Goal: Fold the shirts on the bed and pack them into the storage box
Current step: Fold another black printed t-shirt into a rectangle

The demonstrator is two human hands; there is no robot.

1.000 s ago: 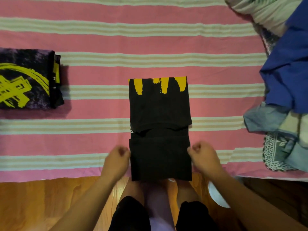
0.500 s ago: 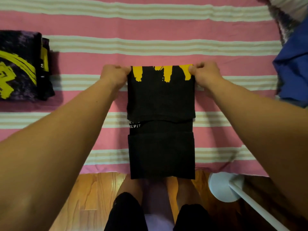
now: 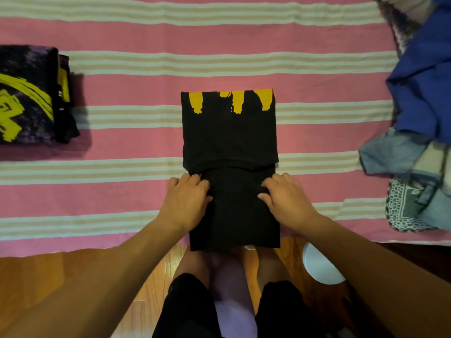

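At the near edge of the bed [image 3: 317, 30], our hands have come back from the far end of the black shirt [image 3: 229, 135], where they pinched the yellow-printed corners half a second ago. The left hand [image 3: 186, 201] and right hand [image 3: 286, 197] now sit on either side of the near fold, fingers curled into the cloth, gripping it. The far fold lies flat, so we judge the last fold comes next. The shirt lies mid-bed, its near end hanging over the edge. A folded shirt [image 3: 29, 93] sits far left, a clothes pile [image 3: 419, 98] right. Writing: only an "S" on the folded shirt's edge; the rest is unreadable. No box in view.
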